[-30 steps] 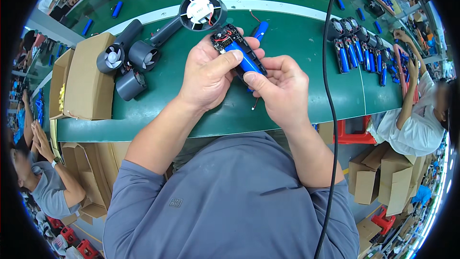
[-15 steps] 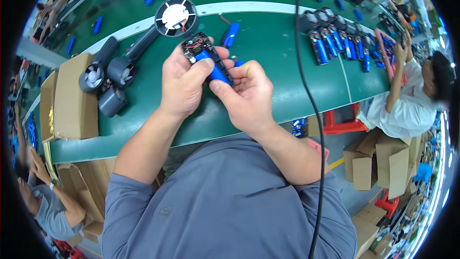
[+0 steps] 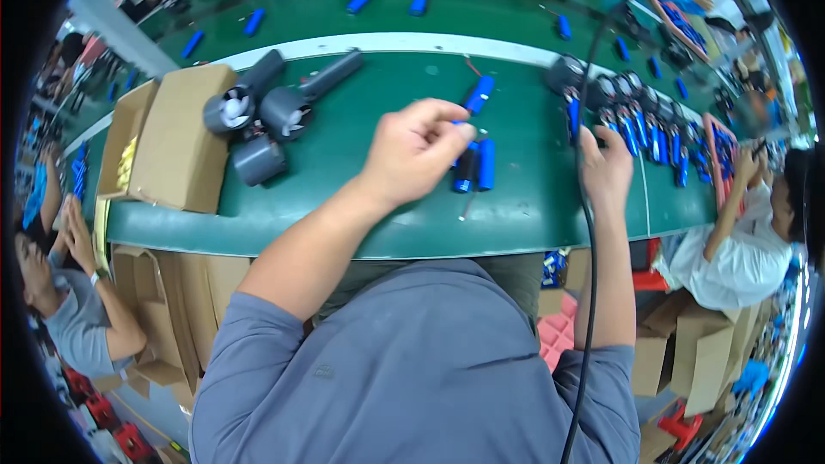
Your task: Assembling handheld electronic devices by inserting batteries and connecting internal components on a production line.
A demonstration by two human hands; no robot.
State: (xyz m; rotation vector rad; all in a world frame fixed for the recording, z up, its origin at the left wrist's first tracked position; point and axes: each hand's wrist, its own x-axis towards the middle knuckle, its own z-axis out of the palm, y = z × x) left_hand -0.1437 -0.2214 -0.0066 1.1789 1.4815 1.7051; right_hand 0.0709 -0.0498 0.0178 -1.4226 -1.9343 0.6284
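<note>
My left hand (image 3: pixel 414 153) is over the middle of the green table, index finger and thumb closing on a blue battery (image 3: pixel 467 174) partly hidden behind them. Beside it lie a second blue battery (image 3: pixel 486 165) and, farther off, another blue battery (image 3: pixel 480 94) with a thin red lead. My right hand (image 3: pixel 607 163) is at the right, fingers curled at the lower end of an opened handheld fan (image 3: pixel 565 76) with a blue battery in its handle. That fan lies at the left end of a row of similar fans (image 3: pixel 636 120). A black cable partly covers the right fingertips.
Grey fan housings (image 3: pixel 260 159) lie at the left, next to a cardboard box (image 3: pixel 185 137). The black cable (image 3: pixel 587 232) hangs down across the right side. Beyond a white strip (image 3: pixel 412 41), more batteries lie along the far green surface. A co-worker (image 3: pixel 735 241) sits at the right.
The opened fan went from both hands to the row at the right, with my right hand following. My left hand let go of it and came down to the batteries. The view shifted.
</note>
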